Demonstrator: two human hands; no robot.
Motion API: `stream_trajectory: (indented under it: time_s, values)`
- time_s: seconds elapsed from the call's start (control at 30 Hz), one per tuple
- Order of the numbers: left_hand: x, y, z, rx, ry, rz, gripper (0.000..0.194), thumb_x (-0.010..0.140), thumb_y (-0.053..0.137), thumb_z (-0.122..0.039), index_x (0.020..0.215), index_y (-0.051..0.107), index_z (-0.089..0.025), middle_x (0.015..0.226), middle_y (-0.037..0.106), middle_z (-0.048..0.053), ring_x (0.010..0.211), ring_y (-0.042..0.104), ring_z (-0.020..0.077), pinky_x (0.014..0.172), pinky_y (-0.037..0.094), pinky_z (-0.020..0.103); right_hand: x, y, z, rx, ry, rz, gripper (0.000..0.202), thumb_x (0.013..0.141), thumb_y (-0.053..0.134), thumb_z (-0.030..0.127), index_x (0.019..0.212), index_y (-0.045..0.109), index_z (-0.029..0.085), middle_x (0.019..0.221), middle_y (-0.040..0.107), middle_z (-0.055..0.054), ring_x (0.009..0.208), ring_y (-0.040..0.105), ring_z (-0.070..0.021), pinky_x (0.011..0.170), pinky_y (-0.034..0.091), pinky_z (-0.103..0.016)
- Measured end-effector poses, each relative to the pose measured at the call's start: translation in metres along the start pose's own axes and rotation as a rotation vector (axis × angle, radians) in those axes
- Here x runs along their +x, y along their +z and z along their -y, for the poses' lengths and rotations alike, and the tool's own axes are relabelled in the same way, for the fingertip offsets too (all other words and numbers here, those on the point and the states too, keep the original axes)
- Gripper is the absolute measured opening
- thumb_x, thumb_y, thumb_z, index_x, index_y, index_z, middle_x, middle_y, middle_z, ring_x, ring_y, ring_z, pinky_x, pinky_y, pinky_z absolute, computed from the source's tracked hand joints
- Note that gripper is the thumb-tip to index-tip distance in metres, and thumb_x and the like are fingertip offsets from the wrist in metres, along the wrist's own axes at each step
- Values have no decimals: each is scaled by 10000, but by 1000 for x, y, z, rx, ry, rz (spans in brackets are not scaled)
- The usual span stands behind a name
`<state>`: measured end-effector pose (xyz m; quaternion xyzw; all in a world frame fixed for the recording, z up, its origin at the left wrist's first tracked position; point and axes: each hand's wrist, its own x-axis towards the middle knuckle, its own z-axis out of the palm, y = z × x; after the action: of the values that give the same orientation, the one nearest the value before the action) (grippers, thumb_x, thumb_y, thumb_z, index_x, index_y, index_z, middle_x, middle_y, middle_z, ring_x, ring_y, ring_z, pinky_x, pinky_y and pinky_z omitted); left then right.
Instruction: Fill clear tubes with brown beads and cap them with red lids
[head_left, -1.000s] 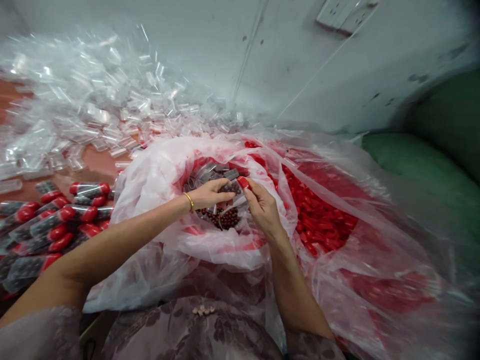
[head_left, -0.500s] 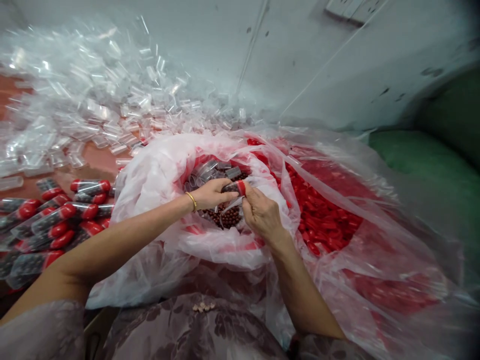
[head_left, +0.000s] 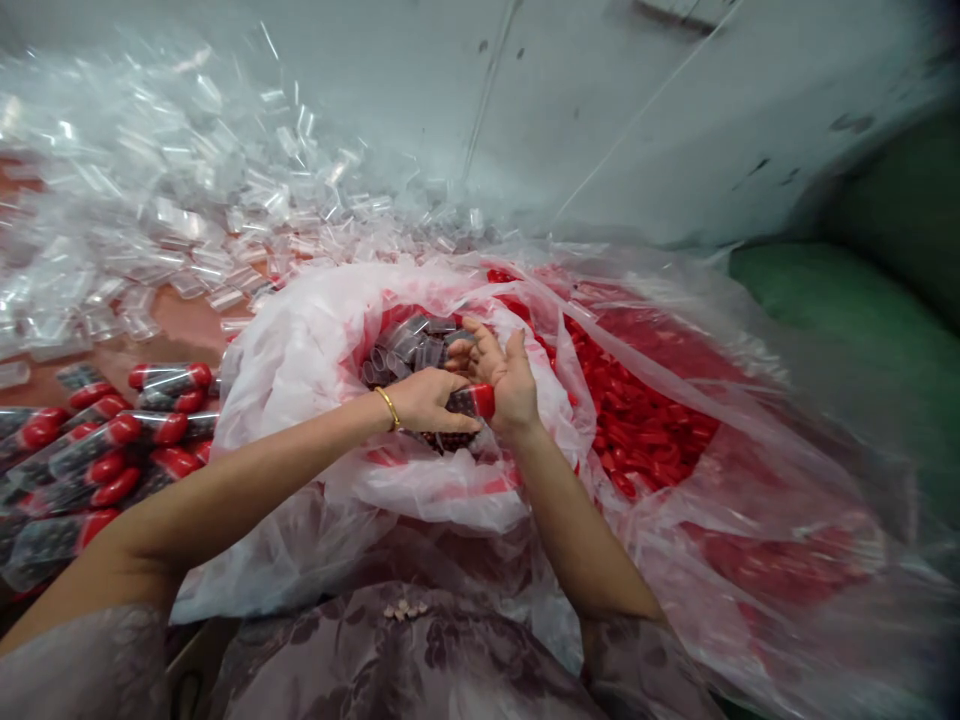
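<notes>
Wrapped round a clear plastic tube (head_left: 466,401) of dark beads with a red cap is my left hand (head_left: 426,403), a gold bangle on its wrist. My right hand (head_left: 507,378) is beside the capped end, its fingers apart and palm turned partly up; whether it touches the cap I cannot tell. Both hands are over a white plastic bag (head_left: 292,345) with a rolled-back mouth. Inside it lie brown beads (head_left: 448,441), partly hidden by my hands, and several clear empty tubes (head_left: 409,340).
Right of the bag, a second plastic bag holds red caps (head_left: 645,410). Filled, capped tubes (head_left: 112,465) lie piled at the left. A large heap of clear tubes (head_left: 172,220) covers the back left of the reddish table (head_left: 191,325), against a pale wall (head_left: 420,90).
My right hand has let go of the red cap and opened, its fingers now stretched out toward the bag's far side. My left hand still holds the tube, slightly lower.
</notes>
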<state>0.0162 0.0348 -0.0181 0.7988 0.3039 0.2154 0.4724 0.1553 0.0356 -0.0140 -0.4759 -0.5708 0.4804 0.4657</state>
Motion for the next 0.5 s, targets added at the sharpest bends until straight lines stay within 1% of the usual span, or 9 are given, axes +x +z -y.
stream_trajectory:
  time_s: [0.07, 0.13, 0.17, 0.23, 0.3, 0.33, 0.4, 0.47, 0.5]
  values:
    - [-1, 2, -2, 59, 13, 10, 194, 686, 644, -310, 647, 557, -141, 565, 515, -38, 522, 429, 75, 503, 309, 183, 0, 3, -2, 24, 52, 108, 830, 853, -62, 649, 1391, 379, 195, 1050, 647, -91, 918, 639, -187, 797, 511, -343]
    - [-2, 4, -3, 149, 9, -3, 166, 688, 635, -282, 629, 557, -148, 547, 518, -26, 497, 426, 84, 505, 312, 198, -1, 4, -5, -5, 79, 199, 817, 852, -50, 660, 1453, 282, 216, 1204, 600, -87, 1092, 587, -196, 932, 458, -377]
    - [-4, 6, -3, 209, 0, -17, 158, 684, 638, -279, 629, 561, -152, 542, 521, -17, 489, 428, 91, 509, 315, 208, -3, 3, -7, -36, 76, 235, 814, 849, -22, 677, 1463, 260, 224, 1267, 566, -80, 1164, 544, -194, 992, 417, -383]
    - [-7, 9, -3, 337, -22, -41, 165, 677, 648, -304, 664, 587, -151, 559, 546, 12, 497, 454, 116, 524, 328, 229, -6, 3, -10, -104, 39, 282, 835, 828, 48, 726, 1461, 269, 228, 1357, 497, -67, 1274, 446, -189, 1081, 325, -378]
    - [-8, 11, -3, 436, -36, -59, 202, 687, 643, -344, 717, 613, -146, 602, 579, 44, 529, 496, 144, 539, 342, 244, -8, 4, -10, -138, -11, 284, 847, 812, 109, 751, 1448, 298, 225, 1393, 460, -60, 1317, 392, -189, 1115, 272, -374]
    - [-7, 11, -3, 463, -38, -73, 215, 699, 633, -358, 733, 618, -146, 617, 589, 51, 543, 510, 151, 545, 346, 246, -8, 6, -8, -124, -34, 272, 844, 813, 107, 747, 1442, 308, 220, 1392, 460, -62, 1312, 398, -194, 1112, 276, -380]
    - [-3, 11, -6, 464, -22, -106, 219, 719, 619, -370, 731, 612, -151, 610, 587, 37, 543, 512, 141, 546, 345, 237, -9, 8, -1, -45, -93, 193, 842, 825, 28, 715, 1419, 340, 206, 1356, 494, -79, 1256, 463, -211, 1061, 346, -406]
    - [-2, 7, -11, 396, 16, -161, 233, 732, 617, -387, 732, 602, -154, 604, 583, 14, 541, 505, 122, 546, 349, 223, -9, 5, 7, 27, -177, 22, 867, 826, -74, 674, 1364, 413, 201, 1282, 550, -98, 1158, 540, -229, 954, 440, -420]
    - [-6, 4, -15, 343, 35, -193, 249, 743, 612, -403, 756, 604, -154, 618, 592, 8, 552, 510, 116, 552, 361, 218, -10, 0, 11, 33, -215, -81, 873, 826, -94, 662, 1320, 462, 204, 1234, 580, -104, 1102, 571, -231, 891, 474, -412]
